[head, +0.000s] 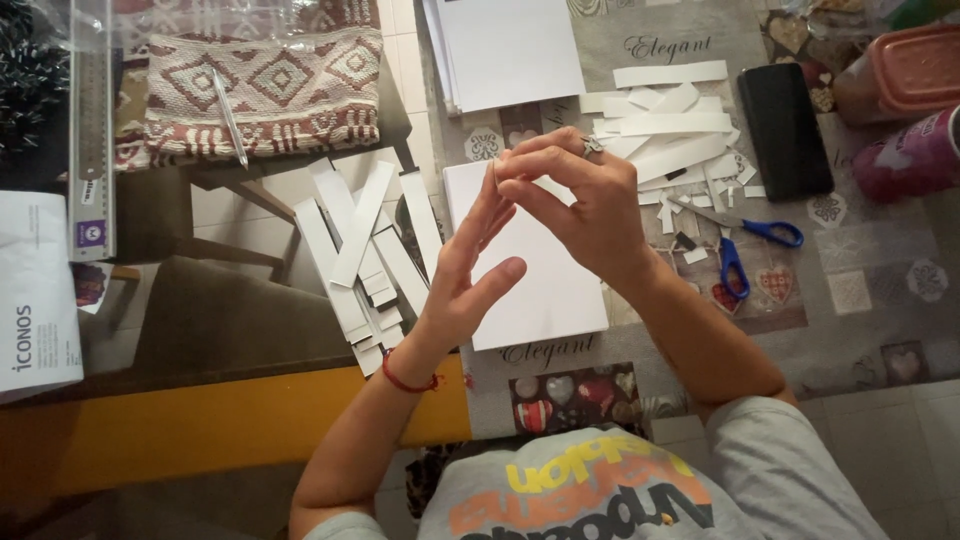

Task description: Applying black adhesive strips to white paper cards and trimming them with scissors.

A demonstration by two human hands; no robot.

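Observation:
My right hand [590, 205], a ring on one finger, is raised over a white sheet of paper [545, 290] that lies on the patterned tablecloth. Its thumb and forefinger pinch a narrow white paper strip [493, 172], seen edge-on and mostly hidden. My left hand [465, 275] has a red cord at the wrist. Its fingers are stretched out and apart, and their tips rest against the strip and my right fingertips. To the left of my hands, a bundle of long white paper strips [360, 250] lies at the table's edge.
More cut white strips [670, 130] are heaped at the back right, beside blue-handled scissors [745, 240] and a black phone [785, 130]. A stack of white paper [510, 50] sits at the back. A metal ruler [92, 130], woven cloth [270, 90], red-lidded box [915, 65] and pink can [915, 155] border the area.

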